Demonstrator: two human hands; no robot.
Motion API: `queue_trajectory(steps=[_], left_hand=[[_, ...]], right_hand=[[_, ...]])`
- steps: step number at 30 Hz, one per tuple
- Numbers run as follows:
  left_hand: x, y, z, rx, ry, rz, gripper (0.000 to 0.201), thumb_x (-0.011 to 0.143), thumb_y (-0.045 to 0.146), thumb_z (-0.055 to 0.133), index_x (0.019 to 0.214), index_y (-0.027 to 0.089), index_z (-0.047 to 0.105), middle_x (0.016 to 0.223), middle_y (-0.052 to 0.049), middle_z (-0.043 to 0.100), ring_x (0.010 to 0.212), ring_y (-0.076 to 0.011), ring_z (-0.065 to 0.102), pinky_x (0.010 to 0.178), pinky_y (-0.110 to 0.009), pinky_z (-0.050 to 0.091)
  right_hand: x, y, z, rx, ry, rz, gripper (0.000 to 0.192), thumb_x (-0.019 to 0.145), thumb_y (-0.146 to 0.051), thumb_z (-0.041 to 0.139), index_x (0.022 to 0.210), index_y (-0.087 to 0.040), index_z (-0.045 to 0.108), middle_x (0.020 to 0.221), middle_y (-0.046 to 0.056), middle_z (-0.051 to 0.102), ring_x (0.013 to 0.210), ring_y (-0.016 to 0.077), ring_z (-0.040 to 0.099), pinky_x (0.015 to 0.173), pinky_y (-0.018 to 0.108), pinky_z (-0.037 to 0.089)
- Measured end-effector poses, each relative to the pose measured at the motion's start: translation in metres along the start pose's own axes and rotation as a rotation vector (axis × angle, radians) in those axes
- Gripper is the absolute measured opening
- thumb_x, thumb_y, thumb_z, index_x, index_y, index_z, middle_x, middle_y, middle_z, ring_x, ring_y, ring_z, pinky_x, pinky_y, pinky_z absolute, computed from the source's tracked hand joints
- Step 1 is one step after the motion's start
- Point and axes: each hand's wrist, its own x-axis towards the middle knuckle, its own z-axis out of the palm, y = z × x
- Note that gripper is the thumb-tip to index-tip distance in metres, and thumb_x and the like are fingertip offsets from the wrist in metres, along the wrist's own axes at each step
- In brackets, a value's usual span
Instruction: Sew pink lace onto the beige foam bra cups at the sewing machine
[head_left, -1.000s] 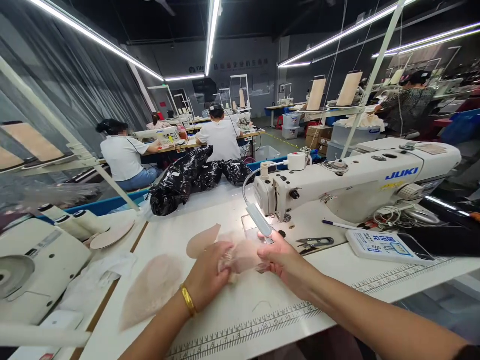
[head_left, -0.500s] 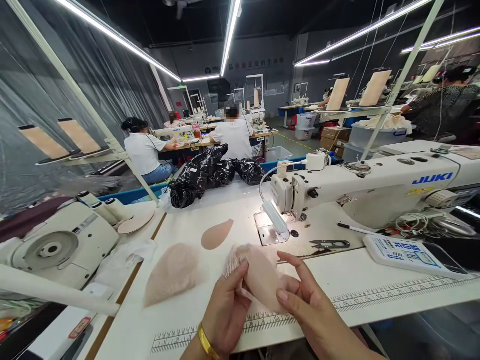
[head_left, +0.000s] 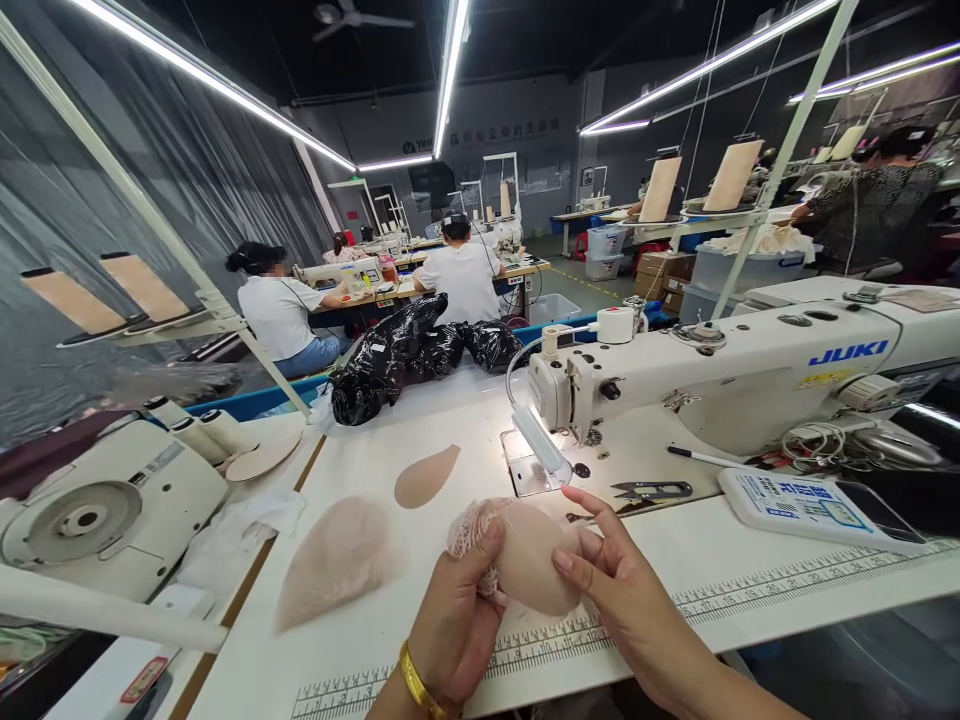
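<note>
Between my two hands, above the front edge of the table, is a beige bra cup (head_left: 536,560) with a bunch of pale lace (head_left: 471,525) at its left side. My left hand (head_left: 465,615) is closed on the lace side, thumb on top. My right hand (head_left: 611,585) pinches the cup's right edge between thumb and bent fingers, its index finger stretched out. A flat beige teardrop-shaped piece (head_left: 427,478) lies on the table beyond my hands. To the left rests a sheer beige cup-shaped piece (head_left: 341,560).
A white sewing machine (head_left: 690,360) with a lit needle area stands at the right. Thread snips (head_left: 652,490), a pen and a phone on a white box (head_left: 817,510) lie near it. Black plastic bags (head_left: 397,355) sit at the far table edge; people work beyond.
The bra cup has turned so more of its smooth rounded face shows, and its lace is bunched by my left thumb. Both hands still hold it. The view has shifted slightly.
</note>
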Motion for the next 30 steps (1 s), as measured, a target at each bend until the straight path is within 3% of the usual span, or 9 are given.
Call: queue_trajectory(steps=[10, 13, 16, 18, 20, 21, 24, 27, 30], left_hand=[[0.012, -0.008, 0.011, 0.014, 0.038, -0.046, 0.045, 0.072, 0.030, 0.093, 0.112, 0.018, 0.076, 0.110, -0.009, 0.078, 0.109, -0.0282, 0.073, 0.098, -0.037, 0.060], [0.015, 0.003, 0.012, 0.088, 0.018, -0.022, 0.042, 0.075, 0.034, 0.091, 0.111, 0.019, 0.076, 0.112, -0.010, 0.077, 0.110, -0.0284, 0.073, 0.096, -0.037, 0.060], [0.019, 0.028, 0.013, 0.400, -0.301, -0.022, 0.039, 0.078, 0.040, 0.087, 0.112, 0.023, 0.078, 0.110, -0.009, 0.078, 0.106, -0.0292, 0.073, 0.094, -0.040, 0.059], [0.027, 0.044, 0.016, 0.842, -0.658, 0.024, 0.024, 0.078, 0.031, 0.084, 0.101, 0.027, 0.080, 0.107, -0.007, 0.077, 0.104, -0.0293, 0.072, 0.097, -0.043, 0.057], [0.040, 0.052, 0.020, 1.302, -0.941, 0.200, 0.008, 0.078, 0.019, 0.078, 0.081, 0.026, 0.078, 0.108, -0.006, 0.076, 0.106, -0.0287, 0.070, 0.104, -0.046, 0.050], [0.049, 0.051, 0.022, 1.474, -1.020, 0.308, 0.012, 0.079, 0.015, 0.075, 0.073, 0.025, 0.075, 0.110, -0.005, 0.075, 0.107, -0.0279, 0.070, 0.108, -0.048, 0.046], [0.077, 0.042, 0.023, 1.724, -1.067, 0.487, 0.016, 0.076, 0.011, 0.074, 0.065, 0.023, 0.071, 0.111, -0.004, 0.073, 0.099, -0.0235, 0.070, 0.113, -0.050, 0.039], [0.094, 0.033, 0.020, 1.829, -1.046, 0.482, 0.015, 0.075, 0.014, 0.076, 0.065, 0.023, 0.072, 0.110, -0.003, 0.071, 0.085, -0.0192, 0.069, 0.109, -0.050, 0.040], [0.097, 0.033, 0.018, 1.877, -1.010, 0.517, 0.015, 0.074, 0.013, 0.077, 0.065, 0.025, 0.072, 0.108, -0.002, 0.070, 0.081, -0.0186, 0.067, 0.105, -0.050, 0.040]], right_hand=[[0.008, -0.004, -0.019, -0.030, -0.084, -0.012, 0.090, 0.081, -0.052, 0.086, 0.153, -0.035, 0.035, 0.104, 0.002, 0.073, 0.101, 0.0252, 0.068, 0.092, 0.038, 0.052], [0.009, -0.011, -0.036, -0.133, -0.265, 0.023, 0.102, 0.081, -0.050, 0.086, 0.160, -0.038, 0.022, 0.100, 0.001, 0.071, 0.091, 0.0226, 0.068, 0.083, 0.036, 0.051], [0.024, -0.025, -0.060, -0.523, -0.428, -0.086, 0.096, 0.088, -0.038, 0.079, 0.163, -0.038, 0.018, 0.099, 0.001, 0.069, 0.089, 0.0211, 0.067, 0.078, 0.034, 0.049], [0.046, -0.036, -0.072, -0.902, -0.493, -0.404, 0.065, 0.094, -0.026, 0.069, 0.152, -0.031, 0.042, 0.103, 0.004, 0.070, 0.097, 0.0225, 0.065, 0.085, 0.037, 0.047], [0.076, -0.045, -0.078, -1.264, -0.606, -0.815, 0.022, 0.100, -0.016, 0.056, 0.118, -0.024, 0.067, 0.098, 0.006, 0.072, 0.096, 0.0222, 0.060, 0.085, 0.038, 0.043], [0.091, -0.048, -0.080, -1.409, -0.652, -0.975, 0.023, 0.102, -0.012, 0.049, 0.102, -0.023, 0.069, 0.092, 0.005, 0.072, 0.092, 0.0210, 0.058, 0.083, 0.036, 0.041], [0.123, -0.051, -0.083, -1.643, -0.687, -1.156, 0.034, 0.100, -0.003, 0.043, 0.088, -0.022, 0.068, 0.089, 0.003, 0.071, 0.090, 0.0189, 0.055, 0.075, 0.032, 0.037], [0.131, -0.050, -0.090, -1.632, -0.641, -1.090, 0.033, 0.088, 0.004, 0.045, 0.086, -0.022, 0.066, 0.097, 0.001, 0.074, 0.087, 0.0172, 0.056, 0.074, 0.031, 0.035], [0.128, -0.051, -0.096, -1.600, -0.629, -1.007, 0.032, 0.088, 0.003, 0.049, 0.090, -0.022, 0.068, 0.096, 0.001, 0.074, 0.083, 0.0172, 0.057, 0.076, 0.032, 0.035]])
